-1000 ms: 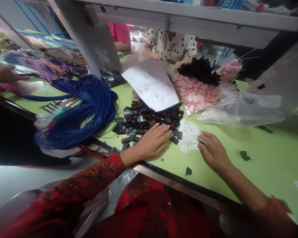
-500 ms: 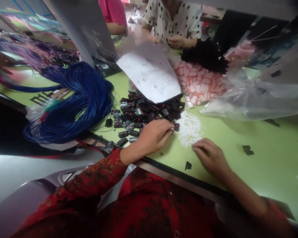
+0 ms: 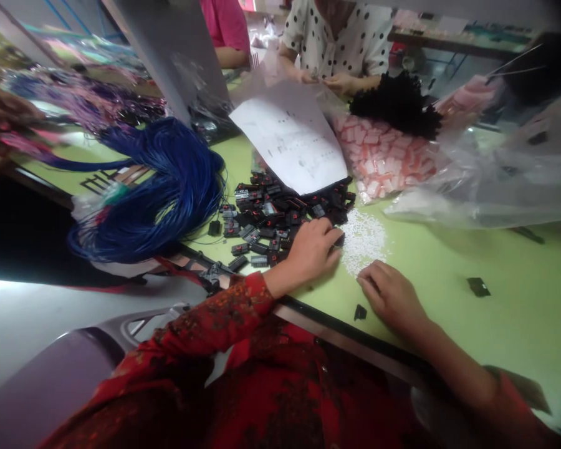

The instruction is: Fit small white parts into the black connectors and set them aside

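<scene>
My left hand (image 3: 312, 252) is closed, resting low over the table at the right edge of a heap of black plastic connectors (image 3: 257, 234) with small red parts. A black connector (image 3: 340, 239) shows at its fingertips, mostly covered by the fingers. My right hand (image 3: 393, 294) lies at the near edge of a spread of tiny white pieces (image 3: 362, 240). Its thumb and fingers are pressed together; whatever they hold is hidden. Just left of this hand is a small black piece (image 3: 360, 312) on the green table.
A white paper sheet (image 3: 292, 137) covers the back of the heap. Blue wire bundles (image 3: 182, 181) lie left. Behind stand a bag of pink and white parts (image 3: 388, 156), a black pile (image 3: 395, 103) and clear plastic (image 3: 486, 193). A co-worker in a dotted shirt (image 3: 336, 43) sits opposite.
The view has shifted, so most things sit farther right. My left hand has moved slightly toward the white pieces, and my two hands are closer together.
</scene>
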Demonstrator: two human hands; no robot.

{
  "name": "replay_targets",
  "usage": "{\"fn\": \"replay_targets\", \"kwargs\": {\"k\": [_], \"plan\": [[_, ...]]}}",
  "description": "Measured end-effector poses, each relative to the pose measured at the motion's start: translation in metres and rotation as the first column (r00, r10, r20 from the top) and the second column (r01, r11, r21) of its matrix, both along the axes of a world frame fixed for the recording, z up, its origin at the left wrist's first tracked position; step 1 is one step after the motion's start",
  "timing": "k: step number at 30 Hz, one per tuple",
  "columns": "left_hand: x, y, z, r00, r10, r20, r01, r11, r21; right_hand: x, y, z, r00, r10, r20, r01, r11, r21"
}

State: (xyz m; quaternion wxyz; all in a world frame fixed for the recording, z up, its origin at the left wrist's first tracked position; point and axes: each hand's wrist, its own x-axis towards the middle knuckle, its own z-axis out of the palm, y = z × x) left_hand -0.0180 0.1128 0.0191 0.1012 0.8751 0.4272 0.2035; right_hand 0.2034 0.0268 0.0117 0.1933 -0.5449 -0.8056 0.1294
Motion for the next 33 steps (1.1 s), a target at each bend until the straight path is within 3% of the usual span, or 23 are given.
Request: {"fn": "replay_targets", "kwargs": {"k": [5, 8, 10, 13, 15, 17, 19, 21, 26, 29, 33], "plan": [[0.01, 0.01, -0.003, 0.998, -0.033, -0.046, 0.033, 0.999, 0.016, 0.006, -0.01, 0.0, 0.949, -0.16, -0.272, 0.119, 0.98, -0.16], [0.006, 0.012, -0.008, 0.995, -0.081, 0.054, 0.08, 0.997, 0.017, 0.009, -0.013, 0.002, 0.823, -0.292, -0.487, 0.152, 0.94, -0.307], [0.004, 0.009, -0.008, 0.967, -0.149, 0.209, 0.155, 0.988, -0.009, 0.009, -0.013, 0.007, 0.723, -0.362, -0.588, 0.16, 0.916, -0.367], [0.004, -0.007, -0.003, 0.822, -0.178, 0.541, 0.286, 0.951, -0.121, 0.006, -0.016, 0.02, 0.587, -0.452, -0.672, 0.194, 0.884, -0.426], [0.005, -0.024, 0.0, 0.694, -0.051, 0.718, 0.355, 0.892, -0.279, 0.003, -0.021, 0.029, 0.52, -0.491, -0.699, 0.224, 0.868, -0.443], [0.008, -0.042, 0.001, 0.587, 0.113, 0.802, 0.423, 0.802, -0.423, -0.001, -0.026, 0.036, 0.481, -0.512, -0.712, 0.244, 0.858, -0.452], [0.01, -0.056, -0.001, 0.511, 0.223, 0.83, 0.469, 0.737, -0.487, -0.006, -0.032, 0.04, 0.476, -0.516, -0.712, 0.233, 0.855, -0.463], [0.012, -0.066, -0.005, 0.463, 0.284, 0.84, 0.487, 0.711, -0.508, -0.01, -0.036, 0.043, 0.491, -0.501, -0.713, 0.208, 0.862, -0.463], [0.017, -0.077, -0.011, 0.438, 0.328, 0.837, 0.497, 0.687, -0.53, -0.015, -0.041, 0.044, 0.498, -0.469, -0.729, 0.225, 0.882, -0.414], [0.018, -0.082, -0.011, 0.457, 0.304, 0.836, 0.48, 0.707, -0.519, -0.017, -0.043, 0.042, 0.537, -0.46, -0.707, 0.276, 0.888, -0.369], [0.019, -0.084, -0.011, 0.474, 0.204, 0.856, 0.437, 0.79, -0.43, -0.02, -0.046, 0.041, 0.634, -0.44, -0.636, 0.327, 0.898, -0.296]]}}
